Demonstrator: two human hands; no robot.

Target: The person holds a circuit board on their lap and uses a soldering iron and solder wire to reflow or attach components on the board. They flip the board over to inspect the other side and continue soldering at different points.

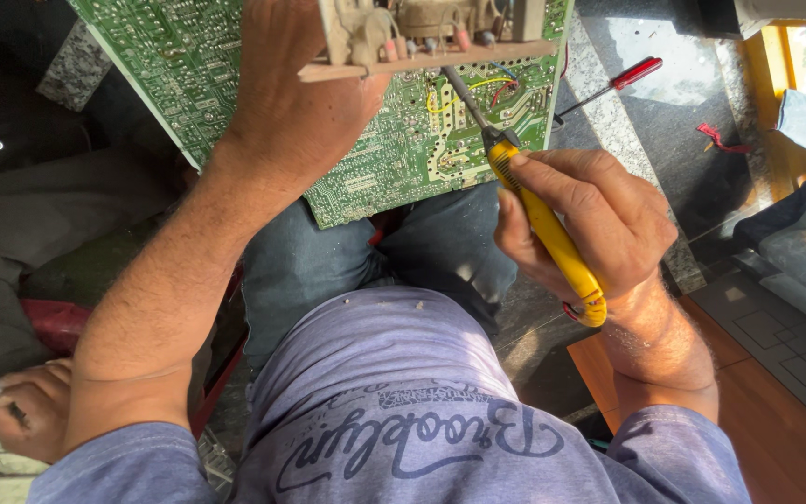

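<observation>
head view: left hand [296, 93] grips the stiff, fragile green circuit board [375, 159] by its edge; right hand [590, 224] is closed around a yellow screwdriver [552, 238].

Sunlit dark polished stone floor [673, 112] meets a wooden board [757, 439] at right.

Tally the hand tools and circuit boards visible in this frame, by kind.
Yellow-handled tool, held in the right hand: 1
Red-handled screwdriver on the floor: 1
Green circuit board, held by the left hand: 1
Total: 3
</observation>
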